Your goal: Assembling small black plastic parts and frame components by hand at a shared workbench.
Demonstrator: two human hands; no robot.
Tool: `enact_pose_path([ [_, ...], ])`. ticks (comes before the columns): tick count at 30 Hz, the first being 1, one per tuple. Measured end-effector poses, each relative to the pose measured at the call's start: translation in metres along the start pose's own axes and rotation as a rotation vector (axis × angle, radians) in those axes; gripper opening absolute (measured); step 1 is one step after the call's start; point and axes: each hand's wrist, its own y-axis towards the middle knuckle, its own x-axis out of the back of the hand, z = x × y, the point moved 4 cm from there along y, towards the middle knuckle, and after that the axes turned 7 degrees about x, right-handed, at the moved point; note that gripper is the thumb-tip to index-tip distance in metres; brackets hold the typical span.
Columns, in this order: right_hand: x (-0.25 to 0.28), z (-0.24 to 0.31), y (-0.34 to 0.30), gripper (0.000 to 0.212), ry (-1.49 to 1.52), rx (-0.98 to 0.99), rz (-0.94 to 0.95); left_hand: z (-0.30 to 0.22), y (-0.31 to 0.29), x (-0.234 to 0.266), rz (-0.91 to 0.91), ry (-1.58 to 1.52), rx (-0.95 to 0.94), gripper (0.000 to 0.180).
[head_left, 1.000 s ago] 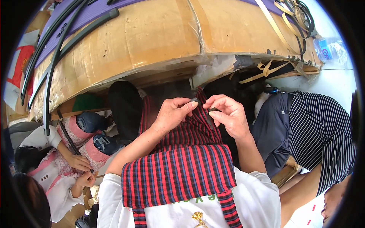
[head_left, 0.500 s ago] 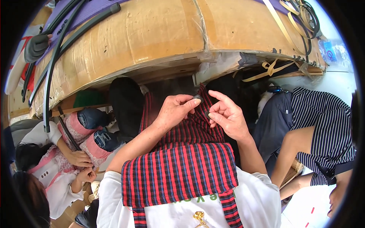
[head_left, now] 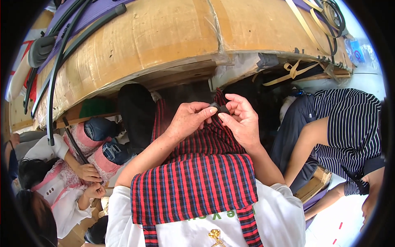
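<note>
Over my lap, my left hand (head_left: 186, 120) pinches a small black piece (head_left: 214, 106) between thumb and forefinger. My right hand (head_left: 244, 123) is closed on a second small dark piece (head_left: 224, 109), its forefinger raised and bent. The two pieces meet or nearly touch; whether they are joined I cannot tell. Their exact kind is too small to make out. Below them spreads my red, black and blue striped apron (head_left: 193, 185), folded over at the waist.
Ahead stands a tape-covered wooden table (head_left: 164, 33) with black strips (head_left: 88, 35) at its left and beige bands (head_left: 314, 31) at its right. A gloved hand (head_left: 41, 51) is at far left. One person (head_left: 66, 197) sits left, another in a striped shirt (head_left: 349, 127) right.
My right hand has moved a little left, bringing its dark piece up against or close to the one in my left hand. My left hand has hardly moved. The person at right has shifted.
</note>
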Motion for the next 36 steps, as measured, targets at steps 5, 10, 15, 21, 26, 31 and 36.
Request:
enact_pose_path([
  [5,0.002,-0.008,0.001,0.039,-0.049,0.017,-0.017,0.0,0.0,-0.004,0.027,-0.005,0.034,0.031],
  [10,0.01,-0.024,0.0,0.038,0.037,-0.024,-0.02,0.007,0.005,-0.007,0.016,0.047,0.081,0.032],
  [15,0.02,-0.041,-0.001,0.038,0.035,-0.056,-0.048,0.018,0.013,-0.014,0.014,0.093,0.133,0.034],
  [21,0.027,-0.05,-0.003,0.037,0.024,-0.108,-0.087,0.025,0.02,-0.019,0.041,0.081,0.186,0.036],
  [26,0.031,-0.055,-0.005,0.037,0.052,-0.114,-0.1,0.024,0.019,-0.019,0.105,0.094,0.231,0.032],
  [31,0.032,-0.053,-0.006,0.037,0.053,-0.116,-0.103,0.023,0.017,-0.016,0.144,-0.015,0.216,0.031],
  [36,0.033,-0.049,-0.005,0.037,0.072,-0.116,-0.112,0.023,0.017,-0.013,0.108,0.001,0.223,0.031],
])
